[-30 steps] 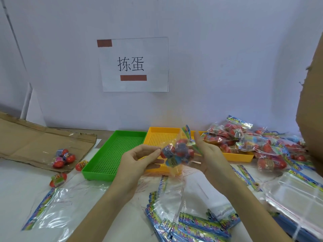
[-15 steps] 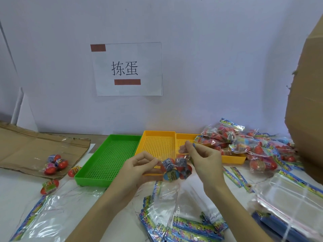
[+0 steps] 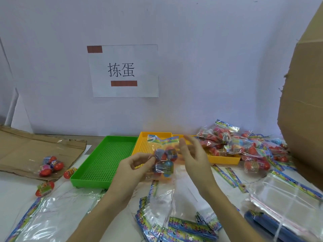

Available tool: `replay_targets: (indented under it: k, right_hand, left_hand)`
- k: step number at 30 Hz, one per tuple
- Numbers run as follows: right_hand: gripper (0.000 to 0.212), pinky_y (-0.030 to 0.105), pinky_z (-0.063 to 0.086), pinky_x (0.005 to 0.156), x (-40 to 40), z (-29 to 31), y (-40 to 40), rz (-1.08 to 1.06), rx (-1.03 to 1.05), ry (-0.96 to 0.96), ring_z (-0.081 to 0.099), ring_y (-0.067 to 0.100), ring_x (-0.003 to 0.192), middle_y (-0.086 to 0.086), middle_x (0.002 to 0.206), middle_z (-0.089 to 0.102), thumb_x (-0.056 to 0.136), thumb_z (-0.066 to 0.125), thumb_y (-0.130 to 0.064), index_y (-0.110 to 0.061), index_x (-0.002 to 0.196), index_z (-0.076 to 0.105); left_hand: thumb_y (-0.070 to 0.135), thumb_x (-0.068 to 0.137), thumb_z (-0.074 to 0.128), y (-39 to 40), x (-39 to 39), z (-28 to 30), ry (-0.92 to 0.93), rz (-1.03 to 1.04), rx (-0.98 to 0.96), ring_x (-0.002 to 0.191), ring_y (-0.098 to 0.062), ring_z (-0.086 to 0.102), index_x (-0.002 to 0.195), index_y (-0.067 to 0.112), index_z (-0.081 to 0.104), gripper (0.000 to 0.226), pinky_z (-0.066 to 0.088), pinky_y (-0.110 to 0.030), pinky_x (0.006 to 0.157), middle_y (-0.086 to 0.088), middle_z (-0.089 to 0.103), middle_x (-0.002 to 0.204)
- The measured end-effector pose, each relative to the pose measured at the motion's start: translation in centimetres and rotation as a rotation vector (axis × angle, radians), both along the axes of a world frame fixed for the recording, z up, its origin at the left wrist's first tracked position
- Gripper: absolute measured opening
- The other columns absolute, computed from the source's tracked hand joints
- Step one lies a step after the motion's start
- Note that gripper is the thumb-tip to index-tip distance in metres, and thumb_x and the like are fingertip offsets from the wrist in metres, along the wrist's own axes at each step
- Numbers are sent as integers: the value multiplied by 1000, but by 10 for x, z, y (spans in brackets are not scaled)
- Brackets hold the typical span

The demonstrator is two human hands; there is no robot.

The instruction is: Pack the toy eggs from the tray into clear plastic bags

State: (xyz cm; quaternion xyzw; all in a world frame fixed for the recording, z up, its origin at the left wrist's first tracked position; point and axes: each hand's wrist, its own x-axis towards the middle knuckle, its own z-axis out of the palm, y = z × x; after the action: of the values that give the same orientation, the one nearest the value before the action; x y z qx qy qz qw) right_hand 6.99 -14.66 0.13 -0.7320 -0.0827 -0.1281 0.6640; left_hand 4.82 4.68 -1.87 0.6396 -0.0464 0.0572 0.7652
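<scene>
The left hand (image 3: 134,169) pinches the filled bag (image 3: 163,160) of toy eggs (image 3: 166,154), which hangs just right of its fingers; the right hand (image 3: 193,154), fingers relaxed, seems beside the printed header. Better to press the seal flat while supporting the eggs' weight from below.

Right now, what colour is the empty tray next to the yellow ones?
Green, seen clearly in the head view.
</scene>
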Motion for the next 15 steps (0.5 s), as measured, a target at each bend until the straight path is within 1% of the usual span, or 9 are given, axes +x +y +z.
replay_targets:
  k: [1,2,3,4,6,8,10,13,15]
  right_hand:
    - [53,25,61,83,1,-1,0,103,32,102,72,5,95,-5,107,75,92,59,-59,-23,130,64]
    - [47,33,63,84,2,-3,0,202,21,172,74,10,93,-2,104,77,93,63,-55,-19,124,70]
    - [37,41,64,84,2,-5,0,278,-16,196,76,17,91,1,101,78,96,66,-46,-16,116,75]
    - [28,44,64,81,1,-6,1,325,-50,193,77,24,88,5,99,79,98,68,-38,-14,110,77]
    - [21,39,64,69,0,-8,0,347,-49,176,77,33,79,11,94,78,101,67,-27,-9,104,78]
    - [20,32,60,61,1,-7,-3,331,-28,170,77,33,74,15,91,77,100,68,-23,-6,100,79]
    - [19,28,58,61,2,-4,-6,315,-4,172,76,31,73,16,90,78,98,70,-22,-6,99,80]
    - [22,28,55,62,4,-3,-11,281,-10,174,74,27,70,14,84,76,98,70,-26,-7,98,80]
    - [25,27,54,60,6,0,-17,221,-21,173,71,22,68,8,78,72,100,67,-28,-6,96,78]
  left_hand:
    - [15,89,77,-1,0,0,22,30,-72,93,-44,77,107,0,77,24,65,-38,74,-22,77,110]
    - [15,88,77,-2,1,1,37,50,-128,92,-44,77,107,-2,76,26,66,-39,73,-23,77,108]
    - [16,87,76,-1,1,2,49,62,-164,92,-43,77,106,-3,75,27,66,-40,72,-25,77,107]
    - [17,86,75,0,0,3,59,66,-181,90,-41,77,103,-3,75,26,66,-41,71,-26,77,105]
    - [19,85,76,2,-2,5,72,56,-175,89,-42,77,97,-1,77,24,66,-40,69,-26,77,103]
    - [19,85,77,4,-3,5,76,59,-151,89,-43,77,93,0,77,20,65,-36,66,-25,78,101]
    - [18,85,77,3,-2,3,78,49,-148,86,-39,78,92,0,77,20,63,-34,65,-24,78,100]
    - [21,90,76,-1,0,-1,98,27,-125,95,-38,78,101,2,78,22,65,-41,77,-21,79,104]
    - [21,96,72,-1,2,-1,68,81,-45,93,-34,79,107,7,77,18,65,-36,73,-13,81,100]
